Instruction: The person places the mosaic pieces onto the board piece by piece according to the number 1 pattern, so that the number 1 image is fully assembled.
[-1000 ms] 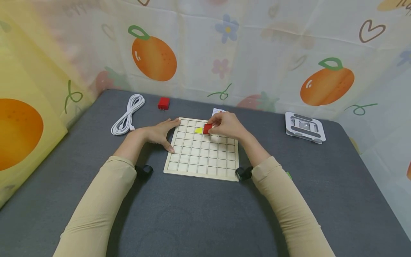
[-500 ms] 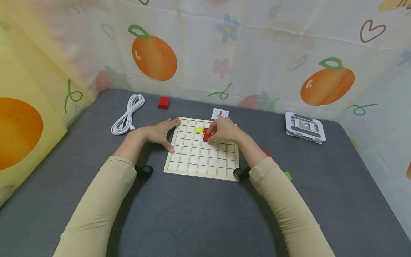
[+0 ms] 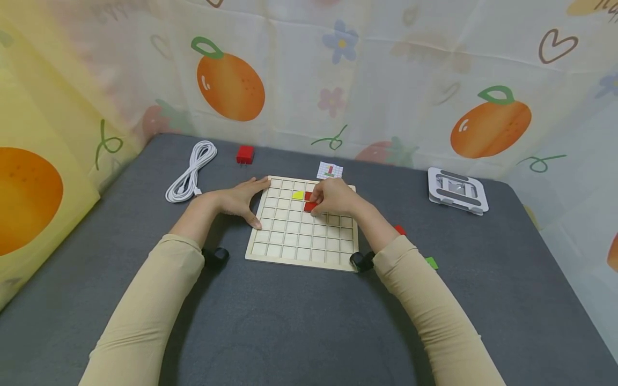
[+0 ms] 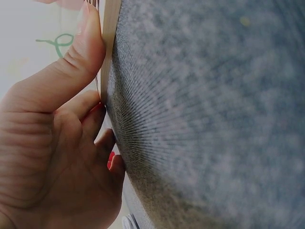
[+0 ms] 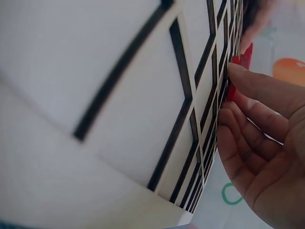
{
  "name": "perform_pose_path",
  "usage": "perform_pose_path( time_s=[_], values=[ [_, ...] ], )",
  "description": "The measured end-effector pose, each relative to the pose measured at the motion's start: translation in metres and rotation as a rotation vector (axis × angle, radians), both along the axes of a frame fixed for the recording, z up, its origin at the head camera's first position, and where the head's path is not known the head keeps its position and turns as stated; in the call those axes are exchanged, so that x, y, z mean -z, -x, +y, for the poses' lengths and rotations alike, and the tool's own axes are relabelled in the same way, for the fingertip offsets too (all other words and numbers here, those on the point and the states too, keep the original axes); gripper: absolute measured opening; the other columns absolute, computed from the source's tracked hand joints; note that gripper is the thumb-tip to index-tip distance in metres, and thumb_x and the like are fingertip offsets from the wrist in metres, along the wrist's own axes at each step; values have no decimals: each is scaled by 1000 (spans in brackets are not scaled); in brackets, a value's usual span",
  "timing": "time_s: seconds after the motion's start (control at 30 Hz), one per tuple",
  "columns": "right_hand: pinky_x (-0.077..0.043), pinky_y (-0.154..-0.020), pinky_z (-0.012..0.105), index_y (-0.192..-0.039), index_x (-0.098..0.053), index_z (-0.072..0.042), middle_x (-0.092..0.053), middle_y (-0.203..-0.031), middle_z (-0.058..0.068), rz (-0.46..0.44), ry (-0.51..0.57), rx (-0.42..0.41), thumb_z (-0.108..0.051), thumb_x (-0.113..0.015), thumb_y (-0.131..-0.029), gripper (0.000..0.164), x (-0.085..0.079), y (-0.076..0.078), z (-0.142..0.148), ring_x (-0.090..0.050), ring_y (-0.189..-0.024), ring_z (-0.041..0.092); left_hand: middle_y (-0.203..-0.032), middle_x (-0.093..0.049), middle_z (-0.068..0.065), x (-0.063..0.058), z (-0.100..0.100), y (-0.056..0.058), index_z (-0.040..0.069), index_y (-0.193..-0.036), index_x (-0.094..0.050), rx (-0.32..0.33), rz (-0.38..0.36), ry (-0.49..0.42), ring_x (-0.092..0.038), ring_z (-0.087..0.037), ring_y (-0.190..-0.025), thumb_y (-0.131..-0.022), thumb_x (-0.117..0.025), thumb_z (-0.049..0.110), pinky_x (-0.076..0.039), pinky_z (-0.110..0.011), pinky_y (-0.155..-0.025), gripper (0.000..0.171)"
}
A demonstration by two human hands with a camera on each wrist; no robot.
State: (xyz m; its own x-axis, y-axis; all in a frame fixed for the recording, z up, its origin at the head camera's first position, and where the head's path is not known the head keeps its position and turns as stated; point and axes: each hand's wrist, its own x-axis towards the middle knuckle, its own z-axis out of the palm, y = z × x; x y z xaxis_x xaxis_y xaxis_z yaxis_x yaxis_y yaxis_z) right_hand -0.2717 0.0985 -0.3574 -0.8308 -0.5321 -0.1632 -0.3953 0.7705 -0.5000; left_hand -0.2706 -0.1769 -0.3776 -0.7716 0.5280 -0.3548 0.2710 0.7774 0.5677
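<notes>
**The right hand (image 3: 338, 195) now keeps the red piece (image 3: 309, 206) lower on the board (image 3: 291, 226)**

The right hand pinches the red piece with thumb and fingertips, so its grip is narrow; the right wrist view shows the thumb against the red edge. The left hand (image 3: 241, 202) is spread wide, holding nothing inside it. Its thumb and its fingers rest at the left edge of the board, well apart from each other.

Compared with one second ago, the right hand has come a little nearer to the person. Then, the red showed in about one cell; now it shows over two cells, one below the other. Whether this is one long piece or two pieces, I cannot tell, because the fingers hide a part. Over the last half second almost nothing moves. In my judgement, the work is now in fine settling of the red into the grid, while the left hand steadies the board.

Just left of the upper red cell lies the yellow piece (image 3: 298, 195). Beyond the board, the printed card (image 3: 330, 170) shows more fully than before, as the hand covers it less. By the right sleeve (image 3: 429, 300), a small red item (image 3: 400, 230) now peeks out, and a green item (image 3: 432, 263) shows more.
</notes>
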Motion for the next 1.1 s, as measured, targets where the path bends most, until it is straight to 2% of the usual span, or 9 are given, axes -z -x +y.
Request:
perform_pose_path(
  time_s=[0.43, 1.1],
  values=[
    [-46, -72, 25, -98, -73, -7, -70, -83, 5, 34, 8, -20, -16, -82, -77, 25, 3, 0, -1, -60, -77, 15, -169, 2, -12, -1, -1, 0, 6, -160, -9, 12, 0, -3, 9, -41, -155, -70, -89, 30, -1, -66, -122, 122],
    [-48, -73, 27, -99, -72, -9, -71, -84, 5, 20, 25, -4, -16, -82, -77, 25, 4, 0, 1, -62, -79, 17, -169, 3, -11, -2, -1, -1, 7, -160, -9, 12, 0, 1, 9, -41, -155, -71, -89, 29, -2, -66, -122, 122]
  ],
)
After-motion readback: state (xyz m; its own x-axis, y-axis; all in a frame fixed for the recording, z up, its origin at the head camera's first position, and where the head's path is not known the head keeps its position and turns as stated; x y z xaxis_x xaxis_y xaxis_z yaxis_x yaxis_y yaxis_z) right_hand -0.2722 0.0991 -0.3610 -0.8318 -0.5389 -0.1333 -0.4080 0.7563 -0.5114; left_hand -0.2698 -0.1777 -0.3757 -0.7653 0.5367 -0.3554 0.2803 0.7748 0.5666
